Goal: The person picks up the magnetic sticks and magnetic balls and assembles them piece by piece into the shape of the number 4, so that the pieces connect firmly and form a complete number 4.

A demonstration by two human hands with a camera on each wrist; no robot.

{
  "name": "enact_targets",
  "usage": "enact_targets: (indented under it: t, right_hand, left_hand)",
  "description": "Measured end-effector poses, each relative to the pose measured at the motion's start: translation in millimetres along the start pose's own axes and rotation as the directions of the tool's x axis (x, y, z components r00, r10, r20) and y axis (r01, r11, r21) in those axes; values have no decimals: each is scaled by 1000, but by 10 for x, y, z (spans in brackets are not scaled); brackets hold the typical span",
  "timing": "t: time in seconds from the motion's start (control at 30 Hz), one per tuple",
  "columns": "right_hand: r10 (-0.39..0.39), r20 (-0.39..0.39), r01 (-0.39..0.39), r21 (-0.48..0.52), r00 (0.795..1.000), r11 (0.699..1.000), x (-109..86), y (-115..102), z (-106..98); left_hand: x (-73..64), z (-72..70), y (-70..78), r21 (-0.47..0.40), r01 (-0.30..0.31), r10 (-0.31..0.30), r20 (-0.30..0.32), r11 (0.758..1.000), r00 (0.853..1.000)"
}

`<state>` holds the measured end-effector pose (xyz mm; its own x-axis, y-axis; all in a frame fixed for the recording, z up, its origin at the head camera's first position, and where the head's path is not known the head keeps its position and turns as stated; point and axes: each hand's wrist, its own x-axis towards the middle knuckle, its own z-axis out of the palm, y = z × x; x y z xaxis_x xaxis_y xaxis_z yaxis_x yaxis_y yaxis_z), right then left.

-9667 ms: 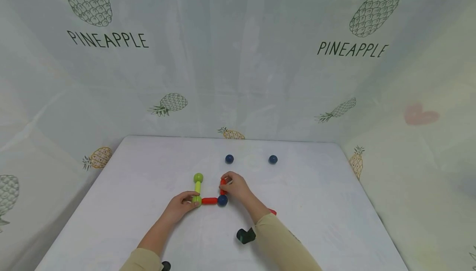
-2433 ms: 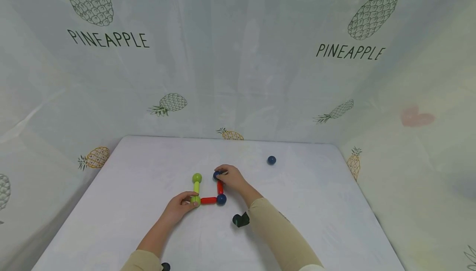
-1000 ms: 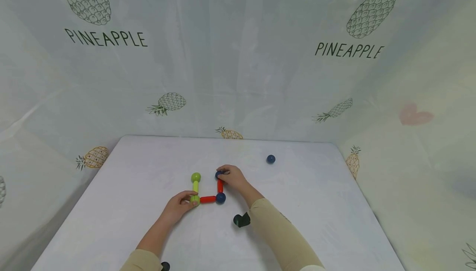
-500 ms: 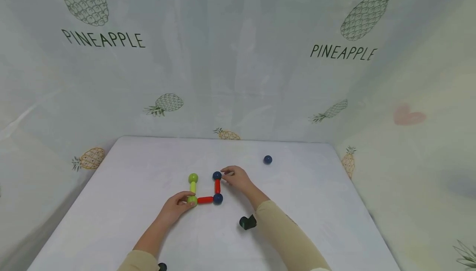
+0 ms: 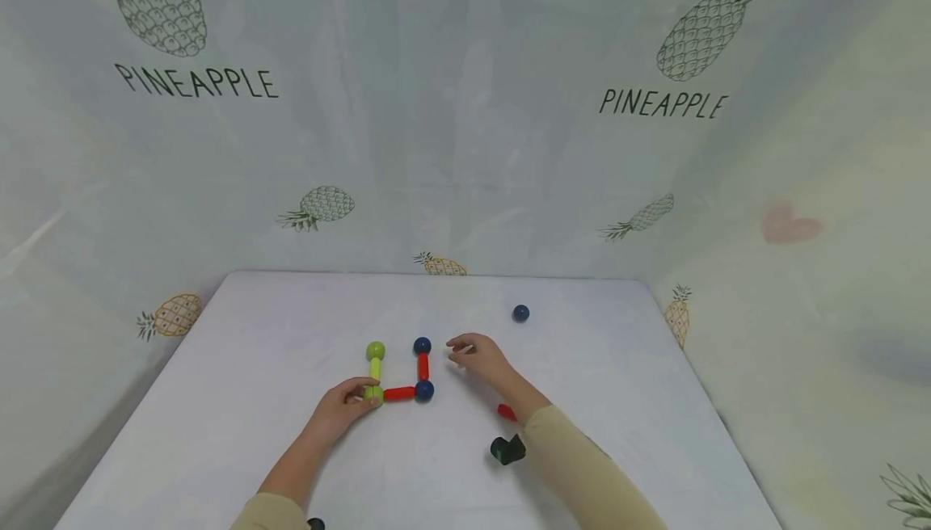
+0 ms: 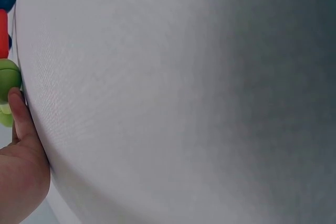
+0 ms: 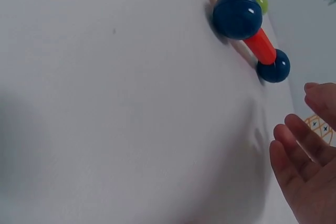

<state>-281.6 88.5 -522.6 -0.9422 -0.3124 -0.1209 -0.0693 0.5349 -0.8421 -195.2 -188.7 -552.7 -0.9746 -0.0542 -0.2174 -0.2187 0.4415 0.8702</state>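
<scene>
Magnetic balls and rods form a U on the table. My left hand [image 5: 338,410] pinches the near green ball [image 5: 374,394] at its left corner. From there a yellow-green rod [image 5: 375,368] runs back to another green ball [image 5: 375,351], and a red rod [image 5: 398,393] runs right to a blue ball [image 5: 424,391]. A second red rod [image 5: 423,367] joins that corner to the far blue ball [image 5: 423,345]. Just right of this end, my right hand [image 5: 482,359] hovers with nothing in it, fingers loosely bent and apart, as the right wrist view also shows.
One loose blue ball [image 5: 520,313] lies near the back of the white table [image 5: 640,368]. A loose red rod [image 5: 507,412] is partly hidden by my right forearm. A small black device [image 5: 507,450] sits beside the right sleeve. Pineapple-printed cloth [image 5: 465,126] hangs behind.
My right hand first set the second red rod, then a blue ball from the back onto its end. It has now released that ball and drawn right. The left hand keeps its hold.
</scene>
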Motion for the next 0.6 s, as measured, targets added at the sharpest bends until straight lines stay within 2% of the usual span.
enact_targets:
  t: [0.1, 0.3, 0.5, 0.6]
  right_hand:
    - [4, 5, -4, -13, 1000, 1000, -62, 40, -51]
    - [-19, 6, 19, -52, 1000, 998, -209, 78, -161]
    - [4, 17, -3, -69, 1000, 998, -315, 130, -236]
    - [-19, 27, 21, -81, 999, 997, -348, 167, -274]
  left_hand:
    - [7, 2, -15, 4, -11, 11, -2, 1000, 1000]
    - [34, 13, -62, 10, 8, -7, -2, 1000, 1000]
    - [40, 13, -60, 1, 3, -3, -1, 1000, 1000]
    - [42, 13, -49, 1, -2, 2, -3, 1000, 1000]
